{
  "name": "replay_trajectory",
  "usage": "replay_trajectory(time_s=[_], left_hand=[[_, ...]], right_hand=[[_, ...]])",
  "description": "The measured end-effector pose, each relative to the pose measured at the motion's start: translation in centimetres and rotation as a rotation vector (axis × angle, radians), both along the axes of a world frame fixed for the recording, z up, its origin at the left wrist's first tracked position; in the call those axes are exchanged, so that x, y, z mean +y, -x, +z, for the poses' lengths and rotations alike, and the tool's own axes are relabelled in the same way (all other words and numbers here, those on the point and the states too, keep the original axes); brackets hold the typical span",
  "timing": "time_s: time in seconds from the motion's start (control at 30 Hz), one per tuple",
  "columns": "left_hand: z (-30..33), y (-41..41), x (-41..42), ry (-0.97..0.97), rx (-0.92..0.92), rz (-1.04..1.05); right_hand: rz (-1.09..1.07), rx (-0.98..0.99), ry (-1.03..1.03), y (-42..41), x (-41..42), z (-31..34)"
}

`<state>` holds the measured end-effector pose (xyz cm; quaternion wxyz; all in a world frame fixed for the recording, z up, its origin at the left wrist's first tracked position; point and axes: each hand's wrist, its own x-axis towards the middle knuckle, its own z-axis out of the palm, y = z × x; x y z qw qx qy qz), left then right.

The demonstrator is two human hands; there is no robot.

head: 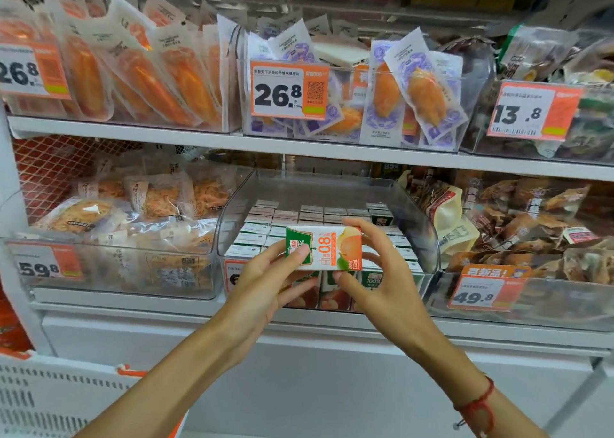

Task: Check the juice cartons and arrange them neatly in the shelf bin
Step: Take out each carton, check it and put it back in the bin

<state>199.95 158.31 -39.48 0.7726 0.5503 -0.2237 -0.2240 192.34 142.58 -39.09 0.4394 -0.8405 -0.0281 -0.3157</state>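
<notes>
One small white, orange and green juice carton (324, 249) lies on its side, held in the air in front of the clear plastic shelf bin (412, 211) on the lower shelf, its print turned sideways and partly upside down. Two bare hands clamp it between them: the left hand (265, 284) pinches the green end with thumb on the face and fingers underneath, and the right hand (375, 271) grips the orange end with fingers over the top edge and thumb below. A red cord bracelet (478, 404) circles the right wrist. The bin behind holds many more cartons (285, 221) standing upright in tight rows, tops showing white and grey; roughly five or six rows run back, but the hands hide part of the front, so an exact count cannot be given. At the bin's front wall, green and orange carton faces show through the plastic. Five orange and white price tags are visible: one reading 26.8 (289, 88) on the upper middle bin, another 26.8 at the far left, one reading 13.8 (531, 110) at upper right, one 59.8 (43, 265) at lower left, and one 49.8 (481, 291) at lower right. The upper bins hold sealed clear pouches (139, 72) of orange food; the lower side bins hold bagged snacks.
</notes>
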Motion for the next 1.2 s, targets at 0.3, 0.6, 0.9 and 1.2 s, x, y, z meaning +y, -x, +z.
replay_trajectory(time_s=[0.3,0.6,0.9,1.2], left_hand=[[2.0,-1.4,-1.0,0.035,-0.074,0.245],[2.6,-5.6,-13.0,-0.18,-0.126,0.244],[2.6,-12.7,-20.1,-0.544,-0.838,0.027],[3.7,-15.2,-22.9,-0.943,-1.092,-0.113]], right_hand=[[-0.296,-0.038,0.378,2.2,-8.1,1.4],[-0.7,-0.154,0.736,-0.7,-15.1,-2.0],[-0.777,-0.373,0.732,-2.5,-17.3,-4.9],[-0.822,-0.409,0.751,-2.9,-17.5,-5.3]])
